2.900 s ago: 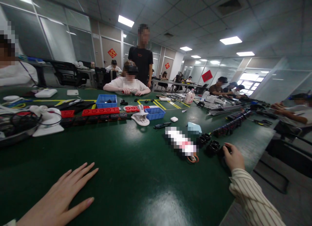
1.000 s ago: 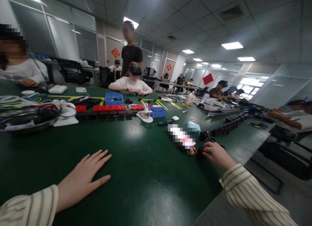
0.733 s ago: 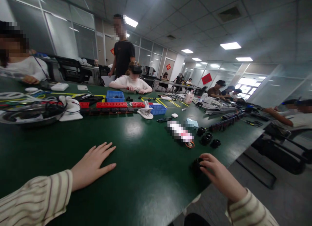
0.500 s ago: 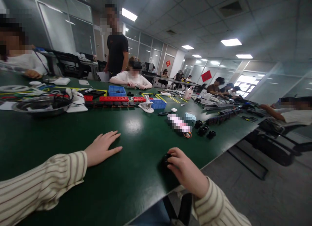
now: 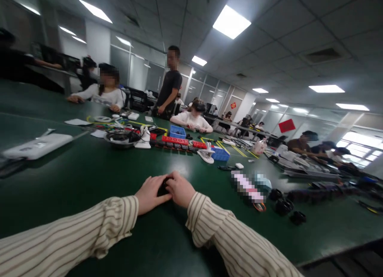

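A small black part (image 5: 164, 184) is between my two hands above the green table (image 5: 119, 237), mostly hidden by fingers. My right hand (image 5: 181, 188) is closed on it from the right with curled fingers. From the left, my left hand (image 5: 151, 194) has its fingers and thumb around the same part. Its thumb reaches under my right fingers. Several black round parts (image 5: 283, 206) of similar look stand on the table to the right.
Beyond my hands lie a metal bowl of cables (image 5: 122, 138), a red-and-black strip (image 5: 179, 143), a white clamp (image 5: 206, 153) and blue bins (image 5: 220, 153). A white power-bank-like device (image 5: 38, 146) is at left. Coworkers sit across the table; one person stands (image 5: 170, 85).
My right hand has carried the black part left to my left hand, which was flat and apart before. The view has turned left and tilted.
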{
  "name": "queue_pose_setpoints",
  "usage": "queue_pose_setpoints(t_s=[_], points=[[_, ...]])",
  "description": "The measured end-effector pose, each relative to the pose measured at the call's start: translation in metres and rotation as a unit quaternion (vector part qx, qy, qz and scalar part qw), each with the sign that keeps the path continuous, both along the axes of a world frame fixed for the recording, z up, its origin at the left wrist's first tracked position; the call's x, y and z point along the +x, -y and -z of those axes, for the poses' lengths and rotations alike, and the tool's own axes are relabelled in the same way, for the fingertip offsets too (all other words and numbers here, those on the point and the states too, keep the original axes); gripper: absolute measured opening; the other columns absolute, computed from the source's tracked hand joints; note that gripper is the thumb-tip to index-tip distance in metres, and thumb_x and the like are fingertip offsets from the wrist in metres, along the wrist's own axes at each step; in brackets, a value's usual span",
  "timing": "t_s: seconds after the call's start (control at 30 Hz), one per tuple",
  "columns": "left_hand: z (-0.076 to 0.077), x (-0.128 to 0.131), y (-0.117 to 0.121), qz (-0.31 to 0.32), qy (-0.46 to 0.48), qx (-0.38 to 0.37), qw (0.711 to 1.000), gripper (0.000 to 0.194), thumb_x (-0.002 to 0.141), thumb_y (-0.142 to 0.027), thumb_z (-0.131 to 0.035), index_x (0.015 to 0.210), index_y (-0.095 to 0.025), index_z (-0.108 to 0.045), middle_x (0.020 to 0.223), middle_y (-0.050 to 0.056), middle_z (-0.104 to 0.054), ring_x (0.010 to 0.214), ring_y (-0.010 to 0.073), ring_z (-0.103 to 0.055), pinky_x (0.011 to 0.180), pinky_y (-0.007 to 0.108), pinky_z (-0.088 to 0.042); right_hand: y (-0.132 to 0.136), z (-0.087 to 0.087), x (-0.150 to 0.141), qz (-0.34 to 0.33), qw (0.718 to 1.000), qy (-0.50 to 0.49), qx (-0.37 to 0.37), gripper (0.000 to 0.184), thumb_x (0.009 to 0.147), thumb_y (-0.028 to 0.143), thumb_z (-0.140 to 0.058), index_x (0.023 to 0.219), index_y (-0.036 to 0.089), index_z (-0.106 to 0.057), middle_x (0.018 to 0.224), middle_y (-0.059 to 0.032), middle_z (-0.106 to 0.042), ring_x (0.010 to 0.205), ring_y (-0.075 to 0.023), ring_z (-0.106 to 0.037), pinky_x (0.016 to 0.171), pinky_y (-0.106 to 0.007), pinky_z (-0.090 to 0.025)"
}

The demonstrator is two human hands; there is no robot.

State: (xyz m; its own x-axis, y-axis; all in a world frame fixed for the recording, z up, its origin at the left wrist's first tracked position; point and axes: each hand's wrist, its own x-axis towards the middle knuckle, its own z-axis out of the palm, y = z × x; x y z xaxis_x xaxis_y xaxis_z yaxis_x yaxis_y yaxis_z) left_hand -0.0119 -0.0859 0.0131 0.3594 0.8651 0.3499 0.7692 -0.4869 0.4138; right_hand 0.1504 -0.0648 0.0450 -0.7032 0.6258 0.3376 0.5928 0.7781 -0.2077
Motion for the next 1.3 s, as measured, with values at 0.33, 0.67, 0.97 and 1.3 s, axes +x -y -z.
queue_pose_setpoints(t_s=[0.33,0.67,0.97,1.3], points=[[-0.014,0.014,-0.028,-0.010,-0.035,-0.070,0.997,0.022,0.060,-0.021,-0.068,0.080,-0.018,-0.059,0.083,0.002,-0.062,0.080,0.0227,-0.057,0.075,0.034,-0.044,-0.021,0.026,0.019,-0.105,0.969,-0.226,-0.006,0.029,0.072,0.023,-0.049,0.100,0.020,-0.050,0.095,-0.0066,-0.058,0.085,-0.0197,-0.057,0.075,-0.032,-0.051],[-0.006,0.016,-0.035,0.027,-0.041,-0.135,0.990,0.030,0.073,-0.039,-0.063,0.093,-0.017,-0.058,0.099,0.011,-0.059,0.093,0.0307,-0.053,0.090,0.049,-0.037,-0.026,0.037,0.007,-0.011,0.946,-0.322,0.022,0.058,0.073,0.074,-0.044,0.091,0.020,-0.054,0.089,-0.0065,-0.053,0.079,-0.0221,-0.050,0.071,-0.037,-0.043],[-0.004,0.019,-0.040,0.079,-0.055,-0.125,0.987,0.025,0.060,-0.024,-0.065,0.084,-0.018,-0.059,0.090,0.007,-0.060,0.090,0.0298,-0.055,0.087,0.045,-0.041,-0.027,0.017,0.026,-0.088,0.987,-0.135,0.016,0.029,0.074,0.041,-0.055,0.096,0.021,-0.056,0.090,-0.0026,-0.062,0.085,-0.0187,-0.053,0.079,-0.033,-0.041],[0.036,-0.002,-0.046,0.122,-0.019,-0.028,0.992,0.063,0.067,-0.038,-0.072,0.122,-0.025,-0.045,0.124,0.008,-0.053,0.112,0.0328,-0.050,0.097,0.047,-0.038,-0.027,0.018,0.030,-0.144,0.973,-0.174,0.039,0.043,0.078,0.045,-0.048,0.112,0.019,-0.048,0.115,-0.0052,-0.059,0.107,-0.0190,-0.051,0.100,-0.038,-0.030]])
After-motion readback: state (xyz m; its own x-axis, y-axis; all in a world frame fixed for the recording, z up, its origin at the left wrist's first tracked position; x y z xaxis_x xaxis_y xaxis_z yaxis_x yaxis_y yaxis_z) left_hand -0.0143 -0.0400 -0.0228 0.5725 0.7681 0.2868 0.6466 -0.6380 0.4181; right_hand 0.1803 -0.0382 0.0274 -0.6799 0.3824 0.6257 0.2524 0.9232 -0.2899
